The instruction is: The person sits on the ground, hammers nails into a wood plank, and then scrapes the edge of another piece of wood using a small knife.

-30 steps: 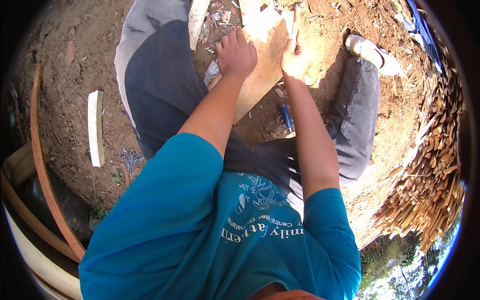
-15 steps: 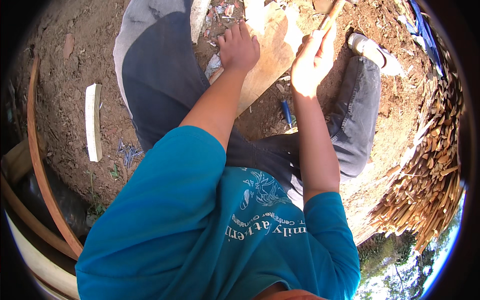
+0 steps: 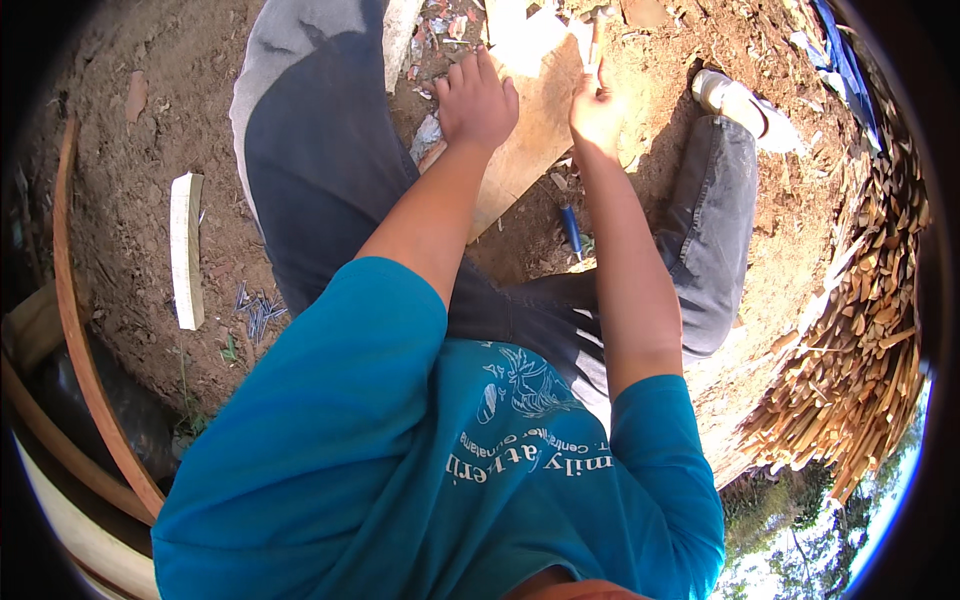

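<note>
My left hand [image 3: 478, 103] lies palm down at the left edge of a flat brown wooden board [image 3: 535, 130], its fingers spread and the thumb apart. Whatever is under its palm is hidden. Right of the board, my right hand [image 3: 597, 118] is wrapped round the wooden handle of a hammer [image 3: 598, 42], which points away from me; its head is lost at the upper rim. Strong sun washes out the far part of the board. A blue-handled tool [image 3: 571, 228] rests on the soil between my legs, close to my right forearm.
On the ground at left are a pale wood block [image 3: 187, 250] and a heap of nails [image 3: 258, 314]. Long curved wooden strips [image 3: 85, 330] line the left rim. Stacked sticks [image 3: 860, 350] rise at right, below a blue sheet [image 3: 848, 65]. My bent legs flank the board.
My right hand has swung left and slightly nearer with the hammer, whose handle now points more straight ahead. The left hand stays on the board's edge.
</note>
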`<state>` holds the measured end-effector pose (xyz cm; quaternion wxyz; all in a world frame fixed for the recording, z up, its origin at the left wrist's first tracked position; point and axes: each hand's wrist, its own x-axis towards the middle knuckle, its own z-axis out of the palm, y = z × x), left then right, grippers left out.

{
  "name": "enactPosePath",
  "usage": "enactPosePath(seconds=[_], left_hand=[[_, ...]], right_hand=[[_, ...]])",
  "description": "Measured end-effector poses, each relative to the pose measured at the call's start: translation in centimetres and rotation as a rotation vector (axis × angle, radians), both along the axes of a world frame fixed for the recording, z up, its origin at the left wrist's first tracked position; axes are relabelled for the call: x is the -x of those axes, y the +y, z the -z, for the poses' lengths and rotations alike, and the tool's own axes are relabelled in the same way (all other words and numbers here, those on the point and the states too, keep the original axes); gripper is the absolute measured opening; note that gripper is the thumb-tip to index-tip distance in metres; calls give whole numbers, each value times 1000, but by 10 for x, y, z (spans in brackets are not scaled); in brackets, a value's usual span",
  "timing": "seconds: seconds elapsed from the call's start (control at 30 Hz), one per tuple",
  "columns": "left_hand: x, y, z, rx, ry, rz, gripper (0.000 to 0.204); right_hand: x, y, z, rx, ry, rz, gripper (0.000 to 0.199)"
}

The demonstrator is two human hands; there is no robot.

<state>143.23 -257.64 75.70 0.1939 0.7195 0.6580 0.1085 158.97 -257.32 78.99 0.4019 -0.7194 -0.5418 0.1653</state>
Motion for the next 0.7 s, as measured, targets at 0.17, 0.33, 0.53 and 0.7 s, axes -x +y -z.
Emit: enactPosePath(seconds=[0.17,0.33,0.53,0.7], left_hand=[[8,2,7,24,25,-41,61],[1,3,5,-23,3,-8,61],[5,2,3,33,37,-18,61],[3,-1,7,-22,-3,-23,62]], right_hand=[[56,12,-101,-109,387,20,42],[-1,-2,3,115,-133,18,45],[38,-5,-58,-86,43,-38,42],[18,2,-19,142,233,121,41]])
